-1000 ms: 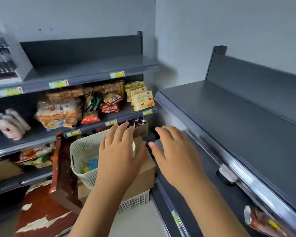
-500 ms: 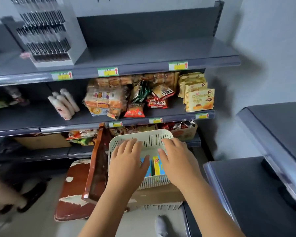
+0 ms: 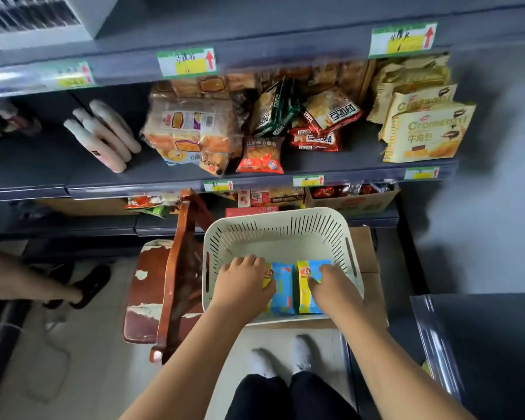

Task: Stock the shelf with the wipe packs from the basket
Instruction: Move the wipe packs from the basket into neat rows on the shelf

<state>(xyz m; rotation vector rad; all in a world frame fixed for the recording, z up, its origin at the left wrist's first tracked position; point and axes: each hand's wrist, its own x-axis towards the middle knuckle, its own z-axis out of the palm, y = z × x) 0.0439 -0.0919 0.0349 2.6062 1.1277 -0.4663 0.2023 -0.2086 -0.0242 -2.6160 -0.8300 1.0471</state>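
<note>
The two wipe packs are lying flat, side by side, on the floor of the basket (image 3: 275, 214), at its near end. The left wipe pack (image 3: 283, 287) and the right wipe pack (image 3: 304, 287) are almost touching along their long edges, both showing yellow and blue print. Lying flat like this, each is offering a long outer edge to a hand coming down from above, which is likely why the person is reaching in with both hands at once.

The left grip (image 3: 243, 283) is curling over the outer side of the left wipe pack, thumb pressing on the top face and fingers tucking down past its far end. The right grip (image 3: 335, 287) is doing the same on the right wipe pack, thumb lying across the yellow part and fingers wrapping the outer edge. Both are closing on a pack; neither pack is looking lifted yet.

The basket is sitting on a cardboard box (image 3: 365, 247), beside a worn wooden chair (image 3: 176, 268). The snack shelf (image 3: 164, 177) ahead is carrying biscuits and croissants, while a dark shelf (image 3: 485, 353) is showing at the person's right. Which one is meant for the wipes I cannot tell.
</note>
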